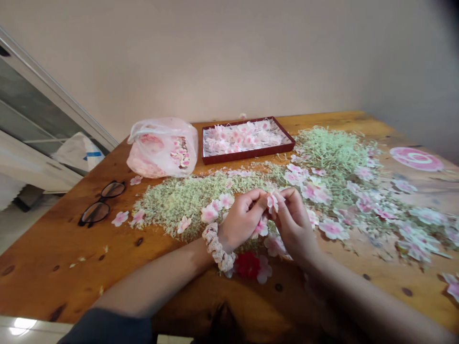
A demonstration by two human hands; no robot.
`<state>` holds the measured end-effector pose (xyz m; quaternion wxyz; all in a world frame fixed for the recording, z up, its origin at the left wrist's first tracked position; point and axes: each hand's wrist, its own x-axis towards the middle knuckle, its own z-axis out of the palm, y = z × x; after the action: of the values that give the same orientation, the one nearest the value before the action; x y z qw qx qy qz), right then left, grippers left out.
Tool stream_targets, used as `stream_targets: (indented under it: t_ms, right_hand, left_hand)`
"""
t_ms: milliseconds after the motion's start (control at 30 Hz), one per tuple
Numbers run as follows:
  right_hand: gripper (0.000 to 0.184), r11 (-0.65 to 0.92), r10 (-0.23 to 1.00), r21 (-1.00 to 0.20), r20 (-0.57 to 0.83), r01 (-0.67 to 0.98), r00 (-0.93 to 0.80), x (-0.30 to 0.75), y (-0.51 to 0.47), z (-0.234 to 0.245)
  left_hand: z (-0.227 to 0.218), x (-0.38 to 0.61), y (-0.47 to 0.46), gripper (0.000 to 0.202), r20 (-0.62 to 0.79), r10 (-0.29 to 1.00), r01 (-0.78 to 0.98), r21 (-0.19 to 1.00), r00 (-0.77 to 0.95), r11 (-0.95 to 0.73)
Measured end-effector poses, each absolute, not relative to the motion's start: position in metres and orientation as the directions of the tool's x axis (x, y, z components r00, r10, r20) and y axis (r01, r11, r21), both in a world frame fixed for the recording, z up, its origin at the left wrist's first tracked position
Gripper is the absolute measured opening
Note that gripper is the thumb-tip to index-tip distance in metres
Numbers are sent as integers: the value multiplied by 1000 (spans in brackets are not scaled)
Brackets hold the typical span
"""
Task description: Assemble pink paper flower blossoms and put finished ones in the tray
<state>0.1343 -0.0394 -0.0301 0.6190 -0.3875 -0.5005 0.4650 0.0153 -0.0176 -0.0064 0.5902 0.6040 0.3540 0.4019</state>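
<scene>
A small pink-and-white fabric blossom is pinched between the fingertips of my left hand and my right hand, just above the wooden table. Its lower part is partly hidden by my fingers. A fluffy ruffled scrunchie circles my left wrist. Beneath and around my hands lies a scattered layer of pale green fibre, dotted with loose pink blossoms. A red flower lies close to my left wrist, apart from both hands.
At the back stand a dark red tray of pale pink blossoms and a plastic bag of pink items. Black-framed glasses lie at the left, and a pink round disc lies at the right of the wooden table.
</scene>
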Motion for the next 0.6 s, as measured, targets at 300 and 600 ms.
stream_targets:
  t_ms: [300,600]
  right_hand:
    - [19,158,987,-933,159,-325,23,166,-16,-23]
    - [41,157,914,-900,288,-407,-286,185,-57,41]
  left_hand:
    - [5,1,8,26,-3,937,56,998,349,-18]
    - [16,-34,125,21,311,949,448,842,56,-302]
